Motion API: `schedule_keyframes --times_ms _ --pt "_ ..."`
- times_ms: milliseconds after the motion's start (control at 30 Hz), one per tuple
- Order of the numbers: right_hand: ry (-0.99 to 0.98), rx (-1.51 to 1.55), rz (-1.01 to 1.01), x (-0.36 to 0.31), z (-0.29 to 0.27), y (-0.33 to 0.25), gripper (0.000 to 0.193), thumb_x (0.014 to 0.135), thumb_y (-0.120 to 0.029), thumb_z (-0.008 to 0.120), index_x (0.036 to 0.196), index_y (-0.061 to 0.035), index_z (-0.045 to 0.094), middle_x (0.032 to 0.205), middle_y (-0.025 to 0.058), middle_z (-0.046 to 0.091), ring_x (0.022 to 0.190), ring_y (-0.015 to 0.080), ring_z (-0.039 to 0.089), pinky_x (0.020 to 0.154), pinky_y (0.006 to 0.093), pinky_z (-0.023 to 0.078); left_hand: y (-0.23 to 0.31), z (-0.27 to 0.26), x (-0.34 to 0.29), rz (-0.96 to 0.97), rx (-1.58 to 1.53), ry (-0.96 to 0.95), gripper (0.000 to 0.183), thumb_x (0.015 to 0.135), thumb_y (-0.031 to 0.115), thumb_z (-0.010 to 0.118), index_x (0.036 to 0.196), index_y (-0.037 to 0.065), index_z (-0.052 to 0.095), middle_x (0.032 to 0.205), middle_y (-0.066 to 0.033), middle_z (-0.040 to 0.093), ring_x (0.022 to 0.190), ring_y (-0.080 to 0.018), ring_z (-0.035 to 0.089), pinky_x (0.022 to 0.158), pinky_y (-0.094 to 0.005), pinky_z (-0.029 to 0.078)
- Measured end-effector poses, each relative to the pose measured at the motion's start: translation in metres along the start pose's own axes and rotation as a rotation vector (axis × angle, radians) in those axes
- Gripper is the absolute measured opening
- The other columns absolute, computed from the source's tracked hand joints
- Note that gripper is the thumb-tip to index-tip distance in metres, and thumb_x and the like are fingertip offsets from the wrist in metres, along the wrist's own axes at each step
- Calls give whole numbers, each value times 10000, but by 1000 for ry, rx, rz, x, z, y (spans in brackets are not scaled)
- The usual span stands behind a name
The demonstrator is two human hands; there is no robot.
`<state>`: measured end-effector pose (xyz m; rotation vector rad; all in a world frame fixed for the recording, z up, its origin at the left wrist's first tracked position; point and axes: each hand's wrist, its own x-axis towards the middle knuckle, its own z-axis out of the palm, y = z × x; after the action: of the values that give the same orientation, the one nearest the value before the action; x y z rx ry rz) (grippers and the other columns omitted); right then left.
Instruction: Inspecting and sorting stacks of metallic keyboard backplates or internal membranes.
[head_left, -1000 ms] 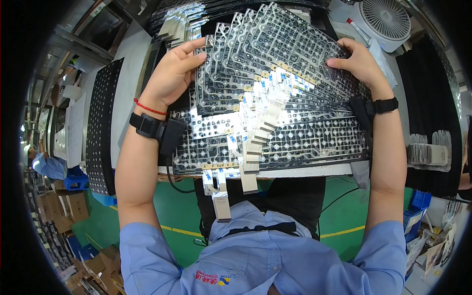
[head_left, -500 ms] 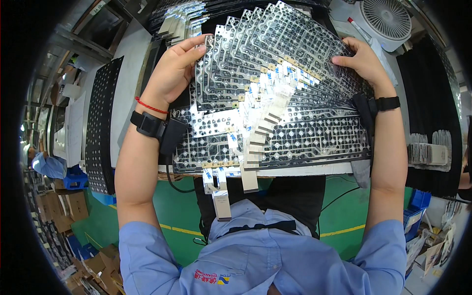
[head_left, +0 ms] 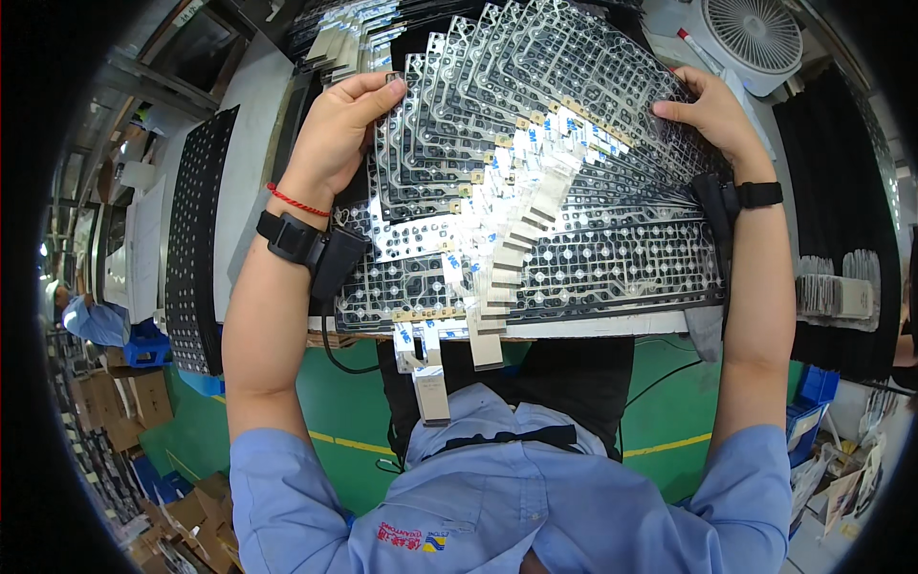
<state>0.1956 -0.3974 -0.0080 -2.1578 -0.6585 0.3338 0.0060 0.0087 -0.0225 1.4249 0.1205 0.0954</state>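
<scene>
While two hands pinch it from opposite sides, one stack point(head_left: 535, 86) of circuit sheets spreads like playing cards above the surface point(head_left: 612, 327). At least six sheet corners step up its left side; overlap hides the full count. The left hand point(head_left: 349, 124) is closed on the stack's left corner, one thumb on top; the right hand point(head_left: 712, 115) is closed on its right edge, one thumb likewise on top. At least six pale tails point(head_left: 526, 215) overlap down the stack's front. Below the stack lies at least one more sheet point(head_left: 612, 268), and two tails reach past the surface's front edge.

Each wrist beside the stack wears one black strap: two in all, left point(head_left: 290, 239) and right point(head_left: 760, 195), plus one red bracelet point(head_left: 298, 201) on the left. Beyond the stack's upper right stand one fan point(head_left: 751, 38) and one red-tipped pen point(head_left: 703, 55); behind its upper left, one bunch of tails point(head_left: 344, 43). Well left of the stack sits one dotted black pile point(head_left: 199, 249), and farther out one person point(head_left: 96, 320) in blue.
</scene>
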Motion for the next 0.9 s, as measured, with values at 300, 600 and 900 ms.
schedule_keyframes --times_ms 300,600,900 --pt "46 37 -24 -1 0 3 362 757 -176 851 1019 3 678 956 60 706 841 137 649 799 278 506 7 -2 -5 23 2 -69 302 969 136 640 1254 38 651 1059 -32 724 901 -91 681 782 -251 553" --pt "49 58 -11 -2 -5 5 380 760 -186 853 1039 5 679 957 57 708 835 132 649 801 276 506 0 1 -1 7 -22 49 276 936 160 705 1176 31 663 1014 -21 717 887 -79 666 765 -234 538" --pt "75 20 115 -1 -12 1 453 743 -208 862 1087 20 677 1002 89 714 879 153 665 834 302 515 6 -1 -10 -152 224 -175 450 1025 440 524 1235 45 582 979 1 663 706 -35 572 627 -191 506"
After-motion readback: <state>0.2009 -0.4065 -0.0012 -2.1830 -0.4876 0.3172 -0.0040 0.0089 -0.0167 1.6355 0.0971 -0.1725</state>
